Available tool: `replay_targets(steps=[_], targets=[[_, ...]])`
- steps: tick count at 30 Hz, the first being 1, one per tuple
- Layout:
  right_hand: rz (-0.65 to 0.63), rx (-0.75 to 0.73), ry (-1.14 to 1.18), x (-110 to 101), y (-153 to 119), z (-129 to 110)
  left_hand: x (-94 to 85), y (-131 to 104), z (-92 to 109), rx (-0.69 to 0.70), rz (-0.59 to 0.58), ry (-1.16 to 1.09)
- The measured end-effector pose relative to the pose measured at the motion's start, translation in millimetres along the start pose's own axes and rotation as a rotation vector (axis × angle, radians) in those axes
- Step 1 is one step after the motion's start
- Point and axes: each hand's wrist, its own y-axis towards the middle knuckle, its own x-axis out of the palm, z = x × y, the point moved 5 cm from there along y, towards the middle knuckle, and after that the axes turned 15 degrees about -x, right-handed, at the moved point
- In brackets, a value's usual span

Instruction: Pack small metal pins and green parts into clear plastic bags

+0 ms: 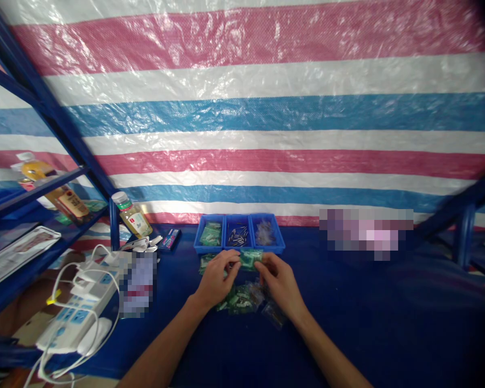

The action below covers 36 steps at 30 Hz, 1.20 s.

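Both hands meet at a small green packet (250,259) just in front of three blue bins. My left hand (217,277) pinches its left side, and my right hand (281,283) grips its right side. The left bin (210,249) holds green packets (211,233), the middle one dark and silvery slim metal pieces (237,235), the right one clear small bags (265,233). Below the hands lies a loose pile of green packets (242,300) with clear bags beside it. More green packets are partly hidden behind my left hand.
On the left are a white power strip (75,312) with looped cables, a drink bottle (132,215), a small blue box (170,240) and blue shelf bars (113,223). A blurred pink item (372,231) lies at the right rear, before a striped sheet (267,113).
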Motion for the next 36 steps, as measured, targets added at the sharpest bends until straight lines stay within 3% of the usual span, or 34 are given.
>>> replay_targets(steps=[5,12,16,20,26,31,36], targets=[[0.070,0.075,0.212,3.7,-1.0,4.0,-3.8,2.9,7.0,0.062,-0.021,0.003],[-0.003,0.028,0.227,7.0,-0.5,-7.0,-6.3,3.0,8.0,0.038,0.007,0.046],[-0.025,-0.005,0.065,6.1,-1.7,-5.1,-8.6,2.6,8.2,0.053,0.066,0.036],[-0.013,-0.104,-0.109,3.3,-1.0,-10.3,-5.1,2.1,6.8,0.038,0.026,-0.031],[-0.056,0.023,0.055,11.7,-4.1,-5.1,-2.7,1.2,-4.2,-0.154,0.044,-0.063],[-0.014,0.061,0.109,10.8,-3.7,3.9,-3.4,1.1,-5.5,-0.151,0.041,-0.055],[0.025,0.019,0.007,3.9,-2.6,3.7,-5.5,3.3,-3.5,-0.084,0.072,-0.077]])
